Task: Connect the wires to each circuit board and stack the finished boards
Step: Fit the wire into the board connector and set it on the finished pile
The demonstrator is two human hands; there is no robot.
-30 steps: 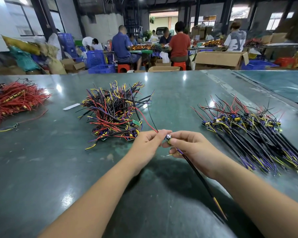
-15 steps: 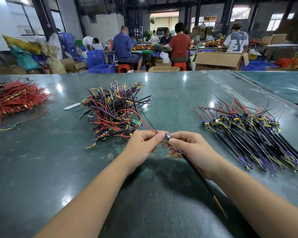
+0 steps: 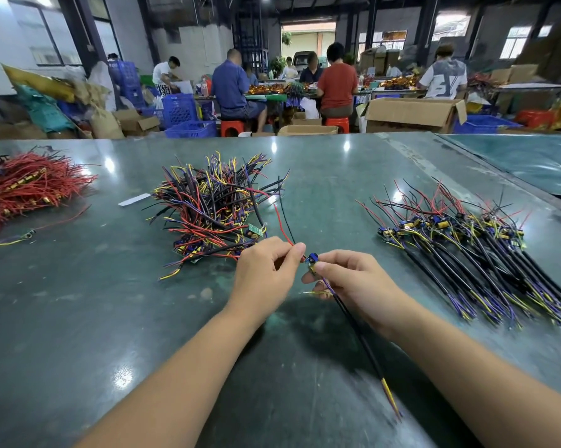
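While the right hand (image 3: 353, 279) gripped the small circuit board (image 3: 312, 260) above the table (image 3: 78, 318), the left hand (image 3: 266, 270) kept pinching its red wire (image 3: 282, 227). Little had shifted over the last second, so this board seemed unfinished, not ready for the stack (image 3: 466, 240) on the right.

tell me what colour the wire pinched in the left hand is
Red, with a thin black wire beside it; the left hand pinches the red wire. Head view, the only one.

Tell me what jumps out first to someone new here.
Both hands meet at table centre: the left hand pinches a red wire, the right hand holds a small circuit board. A tangled multicoloured wire pile lies just beyond, with neatly aligned finished boards at right.
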